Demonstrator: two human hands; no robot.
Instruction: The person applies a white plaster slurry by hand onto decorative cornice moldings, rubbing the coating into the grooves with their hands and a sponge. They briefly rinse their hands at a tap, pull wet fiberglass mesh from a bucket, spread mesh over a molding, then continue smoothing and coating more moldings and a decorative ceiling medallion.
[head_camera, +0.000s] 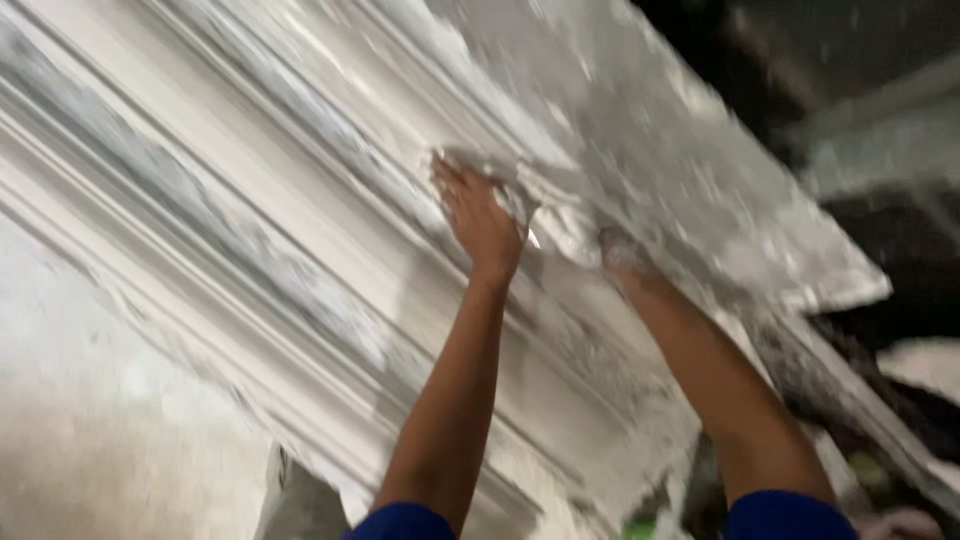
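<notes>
The left hand (478, 215) is pressed flat, fingers spread, on the white ribbed plaster moulding (250, 230) at centre. The right hand (622, 255), just right, is plaster-coated; its finger state cannot be told. Wet plaster (545, 205) lies between them.

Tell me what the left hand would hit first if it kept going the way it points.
Probably more wet white plaster on the ridged plaster moulding. The left hand already lies flat on it, fingers pointing up along the ridges. Blur leaves depth unclear.

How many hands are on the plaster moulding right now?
2: the left hand presses flat on the white moulding; the right hand, coated in wet plaster, rests just beside it. None look hidden.
</notes>
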